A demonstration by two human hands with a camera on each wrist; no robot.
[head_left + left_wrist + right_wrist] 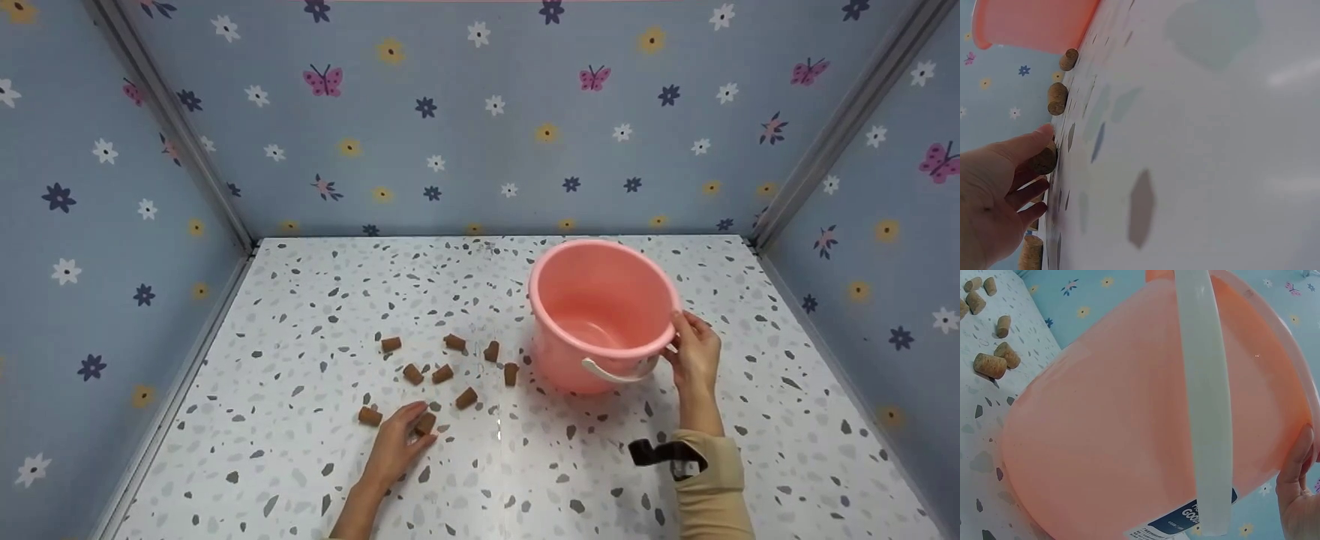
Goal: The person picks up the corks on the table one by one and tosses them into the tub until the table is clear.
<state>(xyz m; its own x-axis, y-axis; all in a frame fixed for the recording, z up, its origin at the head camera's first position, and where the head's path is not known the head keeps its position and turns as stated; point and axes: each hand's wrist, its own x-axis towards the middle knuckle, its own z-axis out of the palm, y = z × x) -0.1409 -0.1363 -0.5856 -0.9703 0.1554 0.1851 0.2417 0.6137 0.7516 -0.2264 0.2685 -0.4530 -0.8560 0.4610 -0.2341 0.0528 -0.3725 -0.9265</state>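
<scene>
A pink bucket point(559, 360) stands on the speckled tabletop, and its inside holds nothing visible. My right hand point(696, 349) grips the rim on the right side, thumb against the outer wall in the right wrist view. The white handle point(1207, 405) hangs down across the bucket's side. At the front left, my left hand point(396, 442) has thumb and fingers around a brown cork point(425, 424), which lies low at the table. Fingers partly cover this cork point(1044, 160) in the left wrist view. Close to that hand lies another cork point(370, 416).
Several more corks point(442, 373) lie scattered between the left hand and the bucket; one cork point(511, 374) is close to the bucket's left side. Flowered blue panels point(480, 112) enclose the table at the back and both sides. A black strap point(667, 454) hangs at the right sleeve.
</scene>
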